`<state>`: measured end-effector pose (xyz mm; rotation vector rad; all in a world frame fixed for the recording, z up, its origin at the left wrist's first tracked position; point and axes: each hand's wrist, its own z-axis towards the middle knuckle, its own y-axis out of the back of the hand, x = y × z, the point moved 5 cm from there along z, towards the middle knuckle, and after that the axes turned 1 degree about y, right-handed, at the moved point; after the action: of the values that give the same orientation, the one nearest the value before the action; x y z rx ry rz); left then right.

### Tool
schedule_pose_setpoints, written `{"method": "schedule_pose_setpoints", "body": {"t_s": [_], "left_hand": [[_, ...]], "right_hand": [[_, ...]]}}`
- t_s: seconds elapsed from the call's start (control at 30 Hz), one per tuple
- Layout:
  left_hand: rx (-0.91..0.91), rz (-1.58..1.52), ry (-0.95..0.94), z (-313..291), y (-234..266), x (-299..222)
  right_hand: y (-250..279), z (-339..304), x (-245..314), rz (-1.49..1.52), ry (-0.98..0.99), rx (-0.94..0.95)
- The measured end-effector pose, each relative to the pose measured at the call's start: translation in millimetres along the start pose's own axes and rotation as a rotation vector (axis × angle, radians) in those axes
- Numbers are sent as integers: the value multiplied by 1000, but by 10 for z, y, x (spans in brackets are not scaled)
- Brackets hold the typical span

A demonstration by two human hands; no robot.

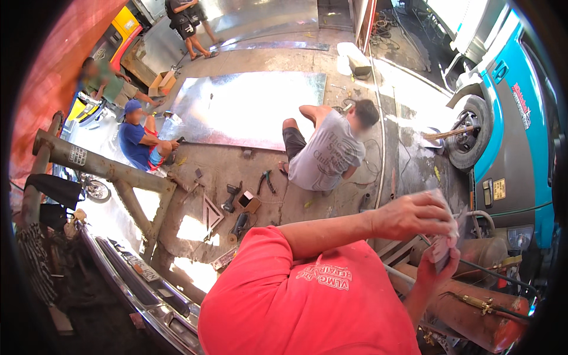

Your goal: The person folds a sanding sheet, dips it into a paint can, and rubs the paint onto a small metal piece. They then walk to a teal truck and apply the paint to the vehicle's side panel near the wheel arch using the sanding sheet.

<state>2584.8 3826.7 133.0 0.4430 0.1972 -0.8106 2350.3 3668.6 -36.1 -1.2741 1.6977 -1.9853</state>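
Both of my arms reach to the right, past my red shirt. My left hand (pixel 412 215) is closed over the upper part of a thin, pale grey-white flat piece (pixel 441 251). From below, my right hand (pixel 436 273) grips the lower end of the same piece, its fingers closed. What kind of thing it is I cannot make out; my fingers hide much of it. The piece is held up close to a rusty reddish gas cylinder (pixel 473 316) with a brass fitting (pixel 473 302).
A large shiny metal sheet (pixel 242 109) lies on the floor with people seated around it. A cordless drill (pixel 231 198), an open box (pixel 249 203) and a triangular frame (pixel 208 218) lie nearer. A teal truck (pixel 513 118) stands right; a steel frame (pixel 106 163) left.
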Motion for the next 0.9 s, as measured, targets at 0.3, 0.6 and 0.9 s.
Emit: {"method": "schedule_pose_setpoints", "body": {"t_s": [0.3,0.6,0.9], "left_hand": [[185,73,40,-246,0,93],[166,95,101,-57,-1,306],[190,2,44,-202,-104,-103]], "right_hand": [[-397,258,-29,-209,70,-163],[-739,213,-89,-760,321,-467],[-28,339,456,-1294,732,-264]]}}
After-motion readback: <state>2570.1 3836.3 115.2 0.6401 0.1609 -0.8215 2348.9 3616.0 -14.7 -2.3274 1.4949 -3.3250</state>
